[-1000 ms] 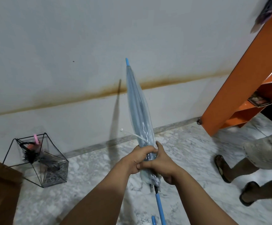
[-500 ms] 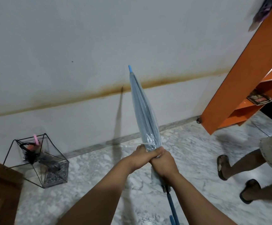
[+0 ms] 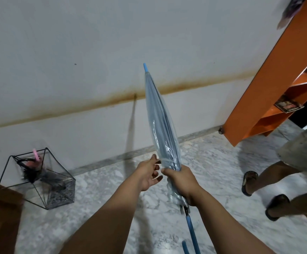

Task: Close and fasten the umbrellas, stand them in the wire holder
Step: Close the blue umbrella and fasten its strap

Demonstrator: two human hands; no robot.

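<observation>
Clear umbrella [image 3: 161, 129] is furled, held out in front over the marble floor [image 3: 213, 162], blue tip [image 3: 145, 67] pointing up and away toward the wall [image 3: 75, 43], blue crook handle [image 3: 191, 235] low at the bottom edge of view.

Right hand [image 3: 183, 184] is wrapped round the gathered canopy near its lower end, fingers curled tight on it. Left hand [image 3: 149, 174] is just beside it, fingers loosely spread, holding nothing; fingertips sit right at the canopy edge, can't tell if they touch.

A thin band crosses the canopy just above the right hand. Looks like the strap is round it, but can't confirm it's fastened. Judgement: check that first. Keep the right-hand squeeze on so the folds don't spring, and use the left to press the strap end home. Then flip it tip down for the holder.

Wire holder [image 3: 39, 178] stands on the floor at the left, against the wall, well apart from the umbrella. Already in it: a dark folded umbrella [image 3: 39, 174] lying slanted, and something with a pink handle [image 3: 36, 154] sticking up; blurry, can't tell more. The frame is light, so lower the clear one in gently rather than dropping it.

Orange shelf unit [image 3: 270, 79] upper right, a second person's legs [image 3: 277, 180] at right.
</observation>
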